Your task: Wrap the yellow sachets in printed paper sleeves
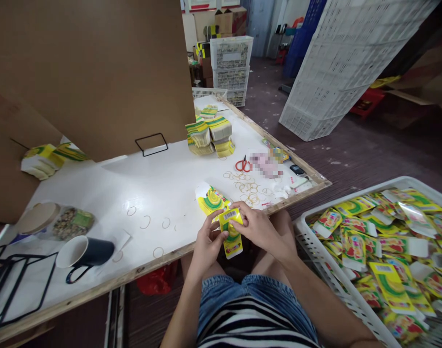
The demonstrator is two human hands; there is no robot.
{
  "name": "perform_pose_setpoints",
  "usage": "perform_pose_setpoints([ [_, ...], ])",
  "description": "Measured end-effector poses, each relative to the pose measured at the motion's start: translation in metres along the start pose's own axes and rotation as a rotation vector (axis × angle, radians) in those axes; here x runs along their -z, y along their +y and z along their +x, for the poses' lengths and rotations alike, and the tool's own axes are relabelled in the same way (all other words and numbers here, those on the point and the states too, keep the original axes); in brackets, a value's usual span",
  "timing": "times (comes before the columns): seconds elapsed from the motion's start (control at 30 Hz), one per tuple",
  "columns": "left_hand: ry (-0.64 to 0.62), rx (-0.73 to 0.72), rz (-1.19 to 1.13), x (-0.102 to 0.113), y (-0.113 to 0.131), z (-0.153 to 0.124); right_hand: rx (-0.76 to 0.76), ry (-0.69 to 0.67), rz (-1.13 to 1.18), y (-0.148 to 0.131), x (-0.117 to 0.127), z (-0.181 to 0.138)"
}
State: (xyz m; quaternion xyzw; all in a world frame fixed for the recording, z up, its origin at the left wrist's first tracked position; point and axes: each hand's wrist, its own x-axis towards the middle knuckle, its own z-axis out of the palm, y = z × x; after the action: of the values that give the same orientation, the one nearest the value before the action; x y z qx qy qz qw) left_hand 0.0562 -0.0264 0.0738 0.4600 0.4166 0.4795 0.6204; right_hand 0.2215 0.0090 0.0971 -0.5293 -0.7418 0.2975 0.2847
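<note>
Both of my hands meet at the front edge of the white table [141,188], pinching one yellow-green packet [232,237] with a barcode label. My left hand [208,241] grips its left side, fingers curled. My right hand [257,227] closes over its top right. Just behind them another yellow packet [210,198] lies flat on the table. At my right, a white crate [308,237] holds several loose packets [384,241] of the same kind.
Bundled packet stacks [210,133] sit at the back of the table, red scissors [243,165] and scattered rubber bands [248,186] nearer. A dark mug [85,253] lies on its side at the front left beside a black wire rack [14,280]. Brown cardboard [94,67] stands behind.
</note>
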Motion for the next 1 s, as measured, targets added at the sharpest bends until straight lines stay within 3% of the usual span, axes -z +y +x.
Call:
perform_pose_setpoints([
  [0.1,0.009,-0.009,-0.004,-0.001,-0.001,0.001,-0.011,-0.023,-0.012,-0.002,-0.004,-0.001],
  [0.23,0.044,-0.006,0.015,0.0,-0.002,0.002,-0.061,0.044,0.006,0.002,-0.008,-0.001],
  [0.4,0.036,-0.019,-0.053,0.0,0.0,0.004,0.091,0.065,0.27,0.016,-0.009,-0.003],
  [0.53,-0.02,-0.038,-0.096,-0.02,-0.007,0.01,0.088,0.171,0.425,0.021,-0.004,-0.01],
  [0.6,-0.05,-0.092,-0.046,-0.029,-0.011,0.017,0.074,0.263,0.321,0.025,0.014,-0.018],
  [0.67,-0.025,-0.188,0.13,-0.03,-0.015,0.025,0.065,0.429,0.055,0.032,0.046,-0.03],
  [0.77,0.173,-0.3,0.497,-0.014,-0.021,0.035,-0.043,0.693,-0.446,0.05,0.093,-0.046],
  [0.83,0.3,-0.299,0.623,-0.002,-0.026,0.039,-0.09,0.727,-0.535,0.061,0.103,-0.045],
  [0.9,0.323,-0.282,0.647,0.006,-0.032,0.039,-0.071,0.645,-0.407,0.067,0.085,-0.032],
  [1.0,0.285,-0.27,0.559,0.009,-0.04,0.036,-0.046,0.405,-0.111,0.064,0.023,0.006],
])
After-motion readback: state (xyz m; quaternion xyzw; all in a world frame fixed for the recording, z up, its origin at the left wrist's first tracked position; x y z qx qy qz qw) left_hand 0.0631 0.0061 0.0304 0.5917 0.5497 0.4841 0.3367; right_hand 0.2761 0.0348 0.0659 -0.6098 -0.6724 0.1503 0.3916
